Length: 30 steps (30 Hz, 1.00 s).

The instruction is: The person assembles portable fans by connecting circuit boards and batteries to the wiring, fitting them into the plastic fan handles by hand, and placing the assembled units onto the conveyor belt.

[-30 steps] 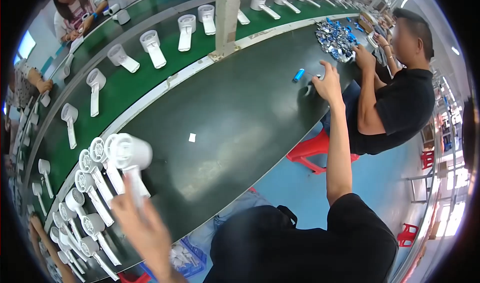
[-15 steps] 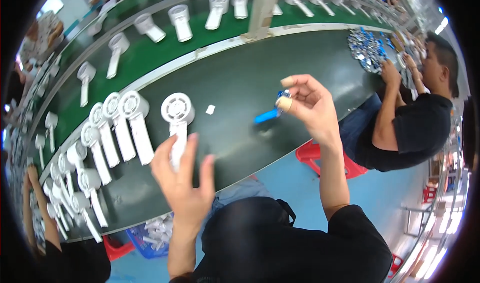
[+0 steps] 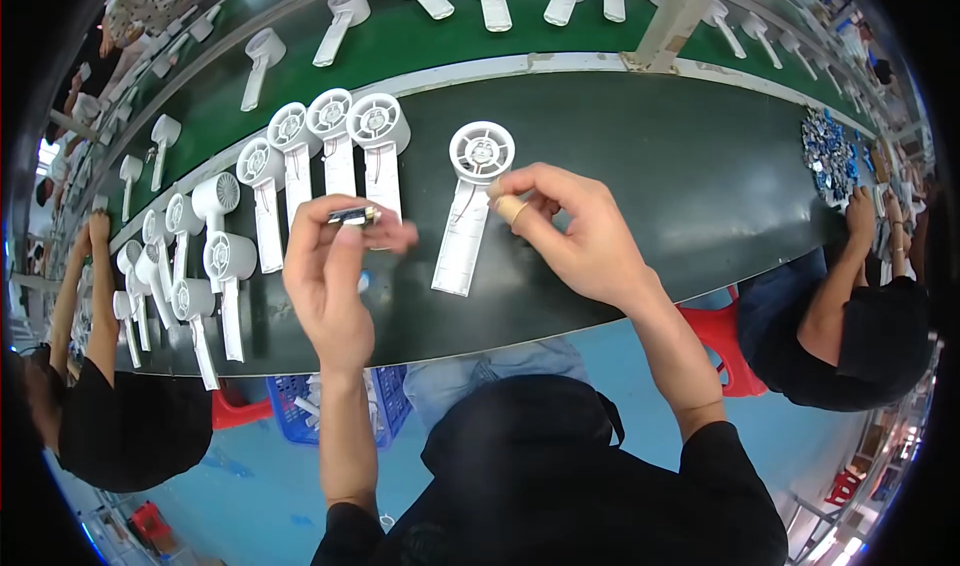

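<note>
An opened white handheld fan (image 3: 460,241) lies on the dark green table in front of me, its round grille head away from me and thin wires in its hollow handle. My left hand (image 3: 335,296) is closed on a small dark circuit board (image 3: 350,216) with a shiny metal part, left of the fan. A bit of blue (image 3: 364,283) shows beside that hand, mostly hidden. My right hand (image 3: 575,231), with tape on its fingertips, pinches at the fan's neck just below the head. What lies between those fingertips is too small to make out.
Several white fans (image 3: 380,126) lie in a group at the left. More fans ride the green conveyor (image 3: 420,41) behind a pale rail, with a metal post (image 3: 680,21). Blue and silver parts (image 3: 832,156) are heaped far right. Co-workers sit either side; a blue basket (image 3: 290,416) stands below the table.
My right hand has gone from holding the blue cylinder with its board in the air to the fan's neck. My left hand has left the fan and now holds the board. The view has shifted.
</note>
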{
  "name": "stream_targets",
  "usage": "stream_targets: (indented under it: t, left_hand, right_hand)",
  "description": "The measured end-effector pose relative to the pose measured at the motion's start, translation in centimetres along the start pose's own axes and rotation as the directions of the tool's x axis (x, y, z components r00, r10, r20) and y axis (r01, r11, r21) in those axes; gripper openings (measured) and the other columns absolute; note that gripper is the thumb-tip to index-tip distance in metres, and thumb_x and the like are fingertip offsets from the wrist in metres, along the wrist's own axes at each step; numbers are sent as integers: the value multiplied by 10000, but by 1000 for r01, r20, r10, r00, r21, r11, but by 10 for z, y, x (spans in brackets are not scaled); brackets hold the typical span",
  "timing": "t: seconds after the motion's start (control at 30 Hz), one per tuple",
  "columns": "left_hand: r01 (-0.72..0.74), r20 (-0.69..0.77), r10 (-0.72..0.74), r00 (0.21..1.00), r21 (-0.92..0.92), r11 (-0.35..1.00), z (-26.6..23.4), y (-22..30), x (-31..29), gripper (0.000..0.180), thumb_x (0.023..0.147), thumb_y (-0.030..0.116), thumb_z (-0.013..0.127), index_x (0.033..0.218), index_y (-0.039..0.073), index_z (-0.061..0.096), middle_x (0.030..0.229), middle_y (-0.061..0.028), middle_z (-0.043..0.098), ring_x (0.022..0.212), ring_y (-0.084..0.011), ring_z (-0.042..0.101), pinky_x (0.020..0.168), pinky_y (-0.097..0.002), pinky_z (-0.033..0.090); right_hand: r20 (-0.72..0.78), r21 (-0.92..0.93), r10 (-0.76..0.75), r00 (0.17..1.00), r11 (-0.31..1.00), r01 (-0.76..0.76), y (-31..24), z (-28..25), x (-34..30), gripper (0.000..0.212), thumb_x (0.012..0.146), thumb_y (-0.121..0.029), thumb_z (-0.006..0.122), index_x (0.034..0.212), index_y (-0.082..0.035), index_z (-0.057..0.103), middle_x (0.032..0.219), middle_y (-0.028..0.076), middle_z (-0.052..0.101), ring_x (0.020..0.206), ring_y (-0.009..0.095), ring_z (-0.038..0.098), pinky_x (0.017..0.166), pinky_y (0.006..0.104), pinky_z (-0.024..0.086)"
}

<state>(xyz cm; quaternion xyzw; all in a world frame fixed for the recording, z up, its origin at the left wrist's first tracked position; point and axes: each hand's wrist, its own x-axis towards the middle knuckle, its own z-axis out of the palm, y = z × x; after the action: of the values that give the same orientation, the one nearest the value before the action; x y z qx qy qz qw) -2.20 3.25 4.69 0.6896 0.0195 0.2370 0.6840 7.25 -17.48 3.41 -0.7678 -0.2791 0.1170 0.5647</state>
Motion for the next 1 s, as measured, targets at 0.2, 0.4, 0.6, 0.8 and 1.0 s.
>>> stream_targets:
  t: [0.2, 0.4, 0.6, 0.8, 1.0]
  left_hand:
    - [-249, 293, 47, 955, 707, 662, 7, -16, 4, 238, 881, 55, 637, 1115, 66, 677, 712, -49, 533, 538, -137, 524, 509, -312, 424]
    - [-348, 334, 125, 934, 781, 519, 17, -38, 2, 137, 880, 136, 677, 1000, 70, 671, 716, -81, 550, 476, -237, 546, 455, -367, 425]
    - [316, 87, -385, 919, 423, 849, 28, -20, 6, 122, 925, 114, 639, 899, 2, 679, 612, -10, 537, 525, -32, 378, 476, -236, 280]
    - [326, 116, -380, 918, 325, 888, 27, -24, -2, 213, 975, 96, 566, 1158, 1, 620, 677, -7, 574, 567, -77, 449, 559, -244, 396]
    - [167, 96, -238, 967, 466, 869, 27, -34, -17, 362, 938, 23, 618, 1298, 4, 591, 990, -176, 732, 772, -178, 689, 696, -285, 517]
  right_hand:
    - [13, -174, -199, 980, 965, 198, 14, 16, 6, 138, 867, -12, 658, 1005, -16, 663, 901, 45, 655, 609, 123, 563, 568, 255, 462]
    - [4, -207, -268, 963, 942, 263, 17, 24, 9, 126, 860, -28, 672, 986, -36, 671, 940, 47, 676, 626, 138, 598, 559, 267, 486]
    - [-16, -356, -435, 900, 844, 401, 35, 29, 9, 127, 835, -47, 703, 958, -74, 683, 961, 42, 677, 706, 212, 669, 605, 309, 545]
    - [-96, -366, -436, 895, 852, 375, 37, 30, 7, 146, 798, -63, 744, 931, -80, 685, 911, 29, 659, 666, 184, 645, 559, 290, 519]
    - [-165, -302, -416, 894, 885, 356, 37, 33, 7, 131, 791, -47, 747, 893, -53, 665, 884, 19, 649, 522, 91, 520, 460, 245, 425]
